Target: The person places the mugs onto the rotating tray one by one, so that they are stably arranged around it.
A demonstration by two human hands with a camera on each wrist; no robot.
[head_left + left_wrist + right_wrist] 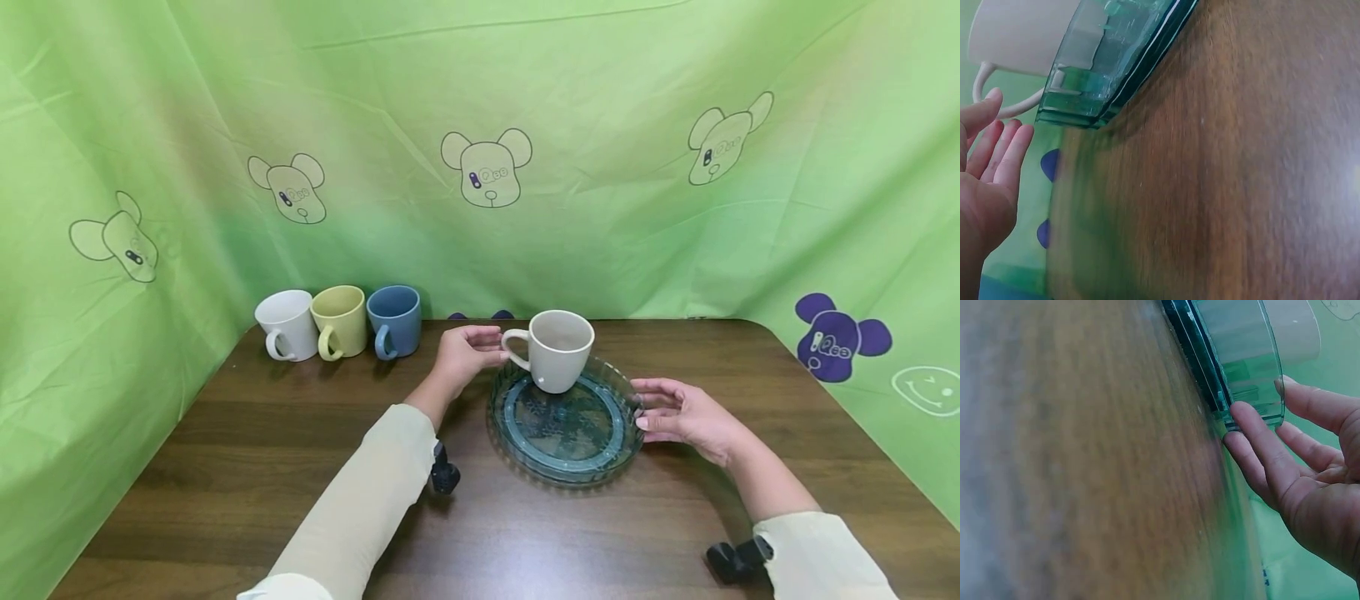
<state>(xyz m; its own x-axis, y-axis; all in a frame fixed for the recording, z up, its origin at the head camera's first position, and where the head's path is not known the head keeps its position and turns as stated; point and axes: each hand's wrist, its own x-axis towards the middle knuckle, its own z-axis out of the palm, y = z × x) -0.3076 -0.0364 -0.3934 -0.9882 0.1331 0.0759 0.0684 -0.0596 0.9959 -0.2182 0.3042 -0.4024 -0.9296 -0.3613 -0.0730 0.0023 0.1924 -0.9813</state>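
A pale off-white mug (561, 350) stands upright toward the back of a round, see-through teal tray (558, 473), its handle turned left. My left hand (467, 354) is beside that handle, fingers nearly straight and nothing between them; in the left wrist view its thumb overlaps the handle (984, 75), and contact is hard to tell. At the tray's right side, my right hand (693, 417) holds the wall with its fingertips. The right wrist view shows its fingertips (1241, 415) at the tray's lower edge, with another digit at the upper rim.
White (288, 325), yellow (341, 321) and blue (396, 321) mugs stand in a row at the table's back left. A green printed cloth (600, 167) hangs behind and beside the wooden table (525, 550).
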